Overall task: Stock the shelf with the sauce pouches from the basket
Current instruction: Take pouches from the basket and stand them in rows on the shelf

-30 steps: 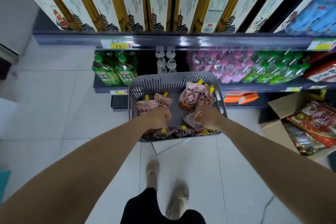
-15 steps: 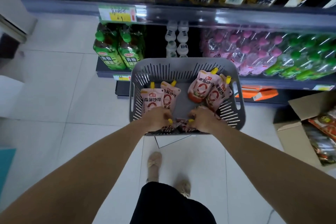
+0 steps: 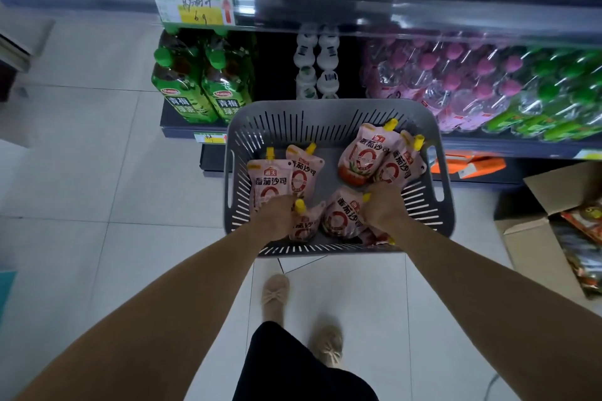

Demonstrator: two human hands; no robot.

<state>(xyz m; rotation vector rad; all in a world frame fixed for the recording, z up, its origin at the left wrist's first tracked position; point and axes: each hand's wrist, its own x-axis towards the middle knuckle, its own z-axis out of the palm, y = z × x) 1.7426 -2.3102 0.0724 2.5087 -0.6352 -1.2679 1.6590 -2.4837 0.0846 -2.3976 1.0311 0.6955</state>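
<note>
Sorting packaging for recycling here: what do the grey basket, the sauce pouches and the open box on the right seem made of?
Basket: moulded plastic, matte grey, going by its slotted walls and cut-out handles. Sauce pouches: flexible film, probably plastic laminate, glossy print, with hard yellow caps. Box: brown cardboard, dull, with creased flaps.

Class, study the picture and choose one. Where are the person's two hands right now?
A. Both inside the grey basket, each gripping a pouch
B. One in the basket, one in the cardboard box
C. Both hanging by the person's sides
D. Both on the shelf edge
A: the left hand grips the front pouch and the right hand grips the middle pouch, both inside the grey basket.
</note>
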